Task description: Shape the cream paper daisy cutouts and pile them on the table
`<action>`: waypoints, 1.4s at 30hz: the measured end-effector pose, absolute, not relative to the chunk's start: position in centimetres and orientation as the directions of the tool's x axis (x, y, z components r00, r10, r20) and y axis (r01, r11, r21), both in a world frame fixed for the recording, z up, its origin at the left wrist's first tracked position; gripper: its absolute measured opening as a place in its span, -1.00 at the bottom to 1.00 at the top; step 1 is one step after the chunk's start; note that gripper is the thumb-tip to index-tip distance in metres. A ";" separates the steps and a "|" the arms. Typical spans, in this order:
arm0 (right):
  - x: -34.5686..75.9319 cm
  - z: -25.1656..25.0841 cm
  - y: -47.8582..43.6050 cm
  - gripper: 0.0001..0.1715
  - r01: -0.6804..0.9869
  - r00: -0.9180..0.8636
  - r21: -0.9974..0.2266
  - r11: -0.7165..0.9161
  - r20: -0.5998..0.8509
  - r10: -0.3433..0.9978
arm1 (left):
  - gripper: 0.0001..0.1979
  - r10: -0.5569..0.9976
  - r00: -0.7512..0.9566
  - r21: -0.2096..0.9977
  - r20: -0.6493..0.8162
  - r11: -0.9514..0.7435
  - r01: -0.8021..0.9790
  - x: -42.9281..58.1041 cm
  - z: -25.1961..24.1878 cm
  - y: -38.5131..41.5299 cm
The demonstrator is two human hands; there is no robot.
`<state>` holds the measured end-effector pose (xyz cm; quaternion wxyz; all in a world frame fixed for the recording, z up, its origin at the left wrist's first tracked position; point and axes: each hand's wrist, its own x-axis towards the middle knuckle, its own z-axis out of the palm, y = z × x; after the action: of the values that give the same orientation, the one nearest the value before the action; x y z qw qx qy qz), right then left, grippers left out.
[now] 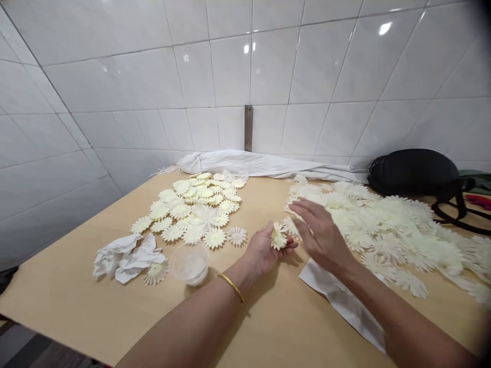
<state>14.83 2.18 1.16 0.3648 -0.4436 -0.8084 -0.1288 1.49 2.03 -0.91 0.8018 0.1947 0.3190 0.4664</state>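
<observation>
A cream daisy-shaped flower cutout (pixel 278 236) with a small dark mark at its centre rests in my left hand (pixel 264 250), palm up, fingers curled under it. Just to the right, my right hand (pixel 320 232) is raised with its fingers stretched out; I see nothing in it. More pale flower cutouts (pixel 383 225) lie heaped to the right, partly behind that hand. Left of my hands is a second spread of yellowish cutouts (pixel 199 209), with a single paler flower (pixel 237 235) at its edge. Below this spread stands a small clear plastic cup (pixel 190 263) with whitish contents.
Crumpled white paper (pixel 126 255) lies at the left beside a lone flower (pixel 155 273). A white paper strip (pixel 341 301) is under my right forearm. White cloth (pixel 245 162) runs along the tiled wall. A black case (pixel 414 171) with a strap sits at the back right.
</observation>
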 end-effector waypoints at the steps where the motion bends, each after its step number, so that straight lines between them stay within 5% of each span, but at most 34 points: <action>1: 14.1 0.9 1.3 -0.58 0.776 -0.397 -0.120 0.619 0.670 0.627 | -0.62 0.853 0.398 0.540 -0.338 0.522 -0.660 1.5 -0.8 2.0; 4: 12.9 -0.5 0.0 -0.51 0.722 -0.559 -0.024 0.691 0.567 0.604 | -0.46 0.818 0.498 0.419 -0.287 0.575 -0.703 1.2 -0.3 1.8; 7: 13.6 -1.2 0.4 -0.55 0.690 -0.535 -0.108 0.716 0.589 0.605 | -0.38 0.824 0.532 0.567 -0.194 0.537 -0.624 1.2 0.1 1.4; 10: 15.3 -0.1 1.0 -0.67 0.683 -0.246 -0.380 0.624 0.685 0.686 | -0.52 0.918 0.392 0.896 -0.056 0.220 -0.386 1.8 0.2 -0.1; 12: 16.5 1.1 1.0 -0.73 0.676 0.032 -0.556 0.484 0.678 0.735 | -0.65 0.920 0.344 0.976 0.190 -0.140 -0.166 2.6 0.2 -1.8; 15: 17.6 2.4 0.6 -0.62 0.600 0.237 -0.703 0.382 0.612 0.754 | -0.54 0.617 0.641 0.786 0.457 -0.617 0.034 4.0 -0.1 -4.5; 18: 18.0 2.6 0.3 -0.47 0.508 0.270 -0.776 0.374 0.556 0.786 | -0.44 0.373 0.855 0.396 0.359 -0.891 0.222 4.9 -1.0 -5.9; 22: 17.6 2.1 0.0 -0.53 0.404 0.199 -0.843 0.354 0.459 0.866 | -0.49 0.499 0.832 0.164 0.242 -0.866 0.472 3.7 -1.8 -5.8; 25: 16.9 2.1 -0.1 -0.70 0.304 0.131 -0.895 0.327 0.380 0.916 | -0.59 0.621 0.755 0.137 0.211 -0.784 0.606 0.8 -1.5 -5.9; 29: 15.9 1.9 -0.3 -0.64 0.223 0.132 -0.928 0.297 0.331 0.934 | -0.77 0.725 0.660 0.173 0.197 -0.688 0.704 -3.3 -1.2 -7.3; 35: 15.3 1.7 0.2 -0.51 -0.266 0.178 -0.964 0.000 -0.049 0.983 | -0.71 0.858 0.465 0.095 0.219 -0.493 0.865 -4.8 -0.2 -8.4; 38: 15.3 2.1 0.4 -0.55 -0.490 -0.064 -0.848 -0.203 -0.197 0.978 | -0.70 0.848 0.428 0.197 0.312 -0.498 0.844 -3.3 1.4 -7.0; 42: 15.4 2.0 0.6 -0.78 -0.604 -0.221 -0.755 -0.256 -0.149 0.964 | -0.72 0.843 0.302 0.602 0.445 -0.531 0.596 -0.5 2.3 -3.2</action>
<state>15.38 0.59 1.98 0.5388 -0.3146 -0.2860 0.7273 -0.52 -3.17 2.27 0.1643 0.7900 0.4554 0.3762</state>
